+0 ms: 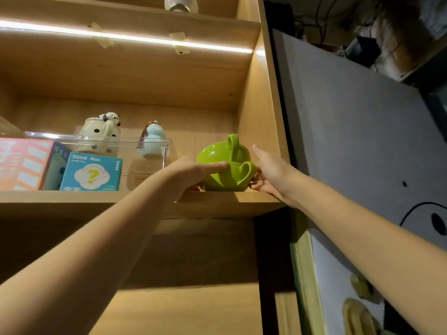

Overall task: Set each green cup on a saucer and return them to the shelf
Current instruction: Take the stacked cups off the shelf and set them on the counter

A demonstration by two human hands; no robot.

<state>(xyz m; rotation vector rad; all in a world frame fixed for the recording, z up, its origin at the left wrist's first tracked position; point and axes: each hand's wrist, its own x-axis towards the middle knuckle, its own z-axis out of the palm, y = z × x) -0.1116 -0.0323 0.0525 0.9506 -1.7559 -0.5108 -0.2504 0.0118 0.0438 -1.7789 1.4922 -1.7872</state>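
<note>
Two green cups stand on the wooden shelf [135, 199] at its right end. The lower green cup [229, 180] sits upright with its handle facing me. The upper green cup [217, 151] lies tilted on top of it, handle pointing up. My left hand [193, 172] presses against the left side of the lower cup, fingers stretched along its rim. My right hand [268, 172] is at the cup's right side, fingers low near its base and thumb raised. No saucers can be seen from this low angle.
A clear plastic bin [101, 143] holds a panda teapot [99, 131] and a pale blue gourd figure [152, 139]. A teal Blind Box carton [92, 172] and a pink box [21, 163] stand at the shelf front. The cabinet side wall [261, 117] is just right of the cups.
</note>
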